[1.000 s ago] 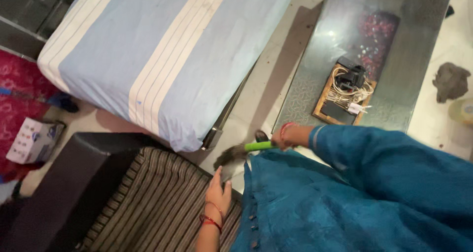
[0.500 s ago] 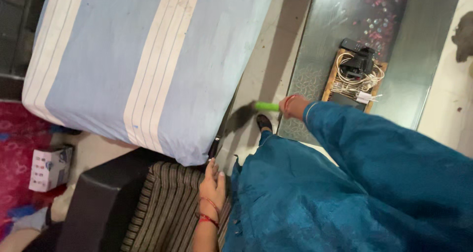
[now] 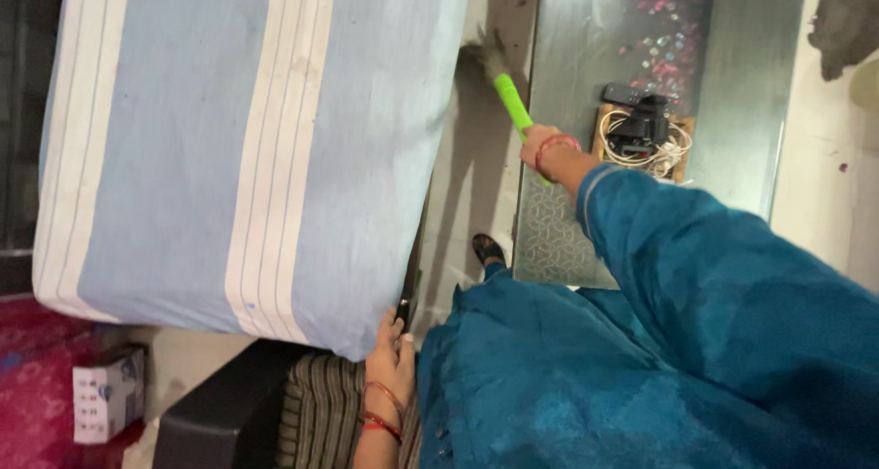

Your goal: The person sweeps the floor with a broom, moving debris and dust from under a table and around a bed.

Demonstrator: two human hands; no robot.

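Dust could have been missed under the bed [image 3: 247, 148], because the broom [image 3: 499, 75] reached far up the narrow floor strip between the bed and the glass bench [image 3: 732, 112]. The right hand [image 3: 540, 148] gripped its green handle. The left hand [image 3: 392, 364] rested flat on the striped cushion [image 3: 320, 414]. A wide swing might have bumped the cable tray [image 3: 641, 135].

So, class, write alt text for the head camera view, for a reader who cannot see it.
Seen from above, a person in a teal garment holds a green-handled broom in the right hand, its bristles on the floor strip between a blue-and-cream striped mattress and a glass-topped table. The left hand rests at the mattress corner, by a striped cushion.
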